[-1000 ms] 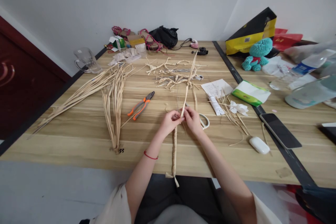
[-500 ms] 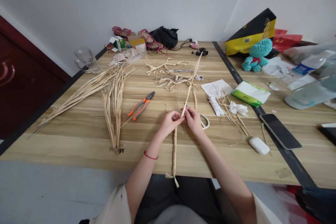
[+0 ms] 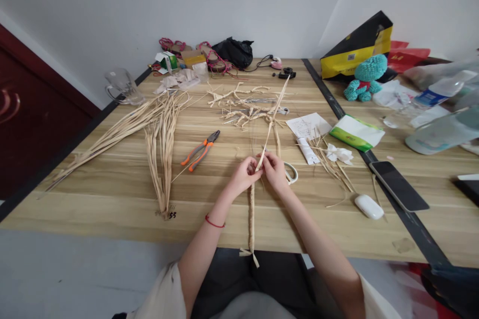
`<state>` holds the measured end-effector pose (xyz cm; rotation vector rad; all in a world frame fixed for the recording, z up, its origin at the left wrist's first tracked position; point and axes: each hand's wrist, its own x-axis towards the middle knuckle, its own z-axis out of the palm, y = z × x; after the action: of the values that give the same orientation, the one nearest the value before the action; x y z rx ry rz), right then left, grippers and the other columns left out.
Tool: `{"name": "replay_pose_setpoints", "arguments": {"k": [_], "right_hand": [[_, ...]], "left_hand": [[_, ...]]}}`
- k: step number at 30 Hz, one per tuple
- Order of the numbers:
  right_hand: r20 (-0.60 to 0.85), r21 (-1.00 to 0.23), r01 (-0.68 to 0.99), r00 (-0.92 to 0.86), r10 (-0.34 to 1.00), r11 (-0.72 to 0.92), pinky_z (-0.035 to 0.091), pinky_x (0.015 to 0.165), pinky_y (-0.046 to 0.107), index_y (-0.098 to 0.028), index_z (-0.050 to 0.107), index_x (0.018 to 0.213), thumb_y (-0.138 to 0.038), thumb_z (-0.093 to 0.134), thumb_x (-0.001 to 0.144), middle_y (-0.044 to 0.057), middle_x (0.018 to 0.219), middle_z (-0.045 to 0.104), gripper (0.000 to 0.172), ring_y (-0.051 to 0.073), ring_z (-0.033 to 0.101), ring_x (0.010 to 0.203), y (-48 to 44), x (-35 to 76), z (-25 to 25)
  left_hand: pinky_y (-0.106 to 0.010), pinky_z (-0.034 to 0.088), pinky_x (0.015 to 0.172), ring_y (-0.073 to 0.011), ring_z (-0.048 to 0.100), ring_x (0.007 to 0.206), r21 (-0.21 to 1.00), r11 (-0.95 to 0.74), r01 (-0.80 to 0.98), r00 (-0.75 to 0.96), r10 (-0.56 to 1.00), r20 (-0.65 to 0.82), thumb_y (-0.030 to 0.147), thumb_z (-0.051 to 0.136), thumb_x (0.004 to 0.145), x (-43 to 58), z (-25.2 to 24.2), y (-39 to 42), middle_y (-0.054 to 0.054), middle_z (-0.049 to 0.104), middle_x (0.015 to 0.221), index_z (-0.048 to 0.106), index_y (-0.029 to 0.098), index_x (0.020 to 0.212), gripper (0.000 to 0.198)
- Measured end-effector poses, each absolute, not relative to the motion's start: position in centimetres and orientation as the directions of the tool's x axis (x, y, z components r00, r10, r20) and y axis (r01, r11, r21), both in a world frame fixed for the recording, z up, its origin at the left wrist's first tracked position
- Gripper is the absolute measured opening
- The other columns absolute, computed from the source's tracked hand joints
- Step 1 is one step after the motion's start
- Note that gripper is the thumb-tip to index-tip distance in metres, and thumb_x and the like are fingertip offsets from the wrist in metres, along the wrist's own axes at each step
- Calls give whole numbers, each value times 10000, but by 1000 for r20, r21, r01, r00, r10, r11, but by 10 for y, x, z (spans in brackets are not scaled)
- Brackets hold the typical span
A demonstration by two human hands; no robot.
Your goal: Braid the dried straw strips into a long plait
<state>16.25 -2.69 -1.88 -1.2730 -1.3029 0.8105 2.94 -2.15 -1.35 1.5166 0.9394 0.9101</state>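
Note:
A braided straw cord (image 3: 252, 217) runs from the table's near edge up to my two hands. My left hand (image 3: 243, 174) is closed in a pinch on the top of the braid. My right hand (image 3: 275, 170) is closed too, pinching loose straw strands (image 3: 272, 118) that rise from the braid toward the back of the table. The two hands touch at the fingertips over the wooden table (image 3: 123, 194). White-handled scissors (image 3: 292, 173) lie partly hidden behind my right hand.
Orange-handled pliers (image 3: 200, 149) lie left of the hands, with long straw bundles (image 3: 159, 134) farther left. A glue tube (image 3: 308, 150), a white earbud case (image 3: 369, 206) and a phone (image 3: 398, 185) lie right. Twisted straw pieces (image 3: 243, 104), a glass jug (image 3: 121, 85), a teal plush toy (image 3: 366, 79) and bottles stand behind.
The hands stayed at the braid's top, shifting slightly. The long loose strand swung a little to the right, and the braid's lower end moved slightly right.

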Motion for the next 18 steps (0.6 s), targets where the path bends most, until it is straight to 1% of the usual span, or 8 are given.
{"name": "replay_pose_setpoints", "arguments": {"k": [5, 10, 15, 18], "right_hand": [[234, -956, 214, 152, 960, 199, 463, 653, 300, -191, 658, 874, -405, 487, 854, 57, 806, 681, 275, 188, 599, 696, -28, 162, -18], [237, -954, 223, 139, 962, 203, 455, 622, 291, -187, 661, 880, -381, 496, 852, 47, 768, 668, 256, 172, 578, 641, -28, 162, -18], [241, -949, 236, 120, 963, 208, 454, 616, 286, -182, 656, 891, -363, 493, 857, 47, 784, 666, 246, 169, 579, 645, -29, 161, -17], [246, -946, 244, 113, 963, 213, 456, 626, 288, -178, 652, 890, -358, 491, 859, 43, 772, 663, 244, 172, 586, 658, -30, 159, -16]], "left_hand": [[-183, 313, 511, -62, 412, 537, 983, -121, 141, 359, 931, 63, 265, 611, 725, 30, -15, -21, 59, 450, 618, 458, 174, 723, 178], [-184, 313, 501, -62, 412, 520, 973, -145, 180, 328, 941, 79, 266, 606, 726, 30, -16, -20, 61, 448, 602, 463, 174, 703, 172], [-190, 327, 514, -70, 448, 535, 939, -218, 265, 328, 937, 124, 225, 575, 740, 28, -18, -21, 52, 482, 609, 483, 177, 720, 106], [-196, 325, 519, -73, 438, 531, 906, -261, 334, 331, 932, 146, 197, 569, 737, 27, -17, -22, 53, 477, 599, 486, 179, 725, 86]]}}
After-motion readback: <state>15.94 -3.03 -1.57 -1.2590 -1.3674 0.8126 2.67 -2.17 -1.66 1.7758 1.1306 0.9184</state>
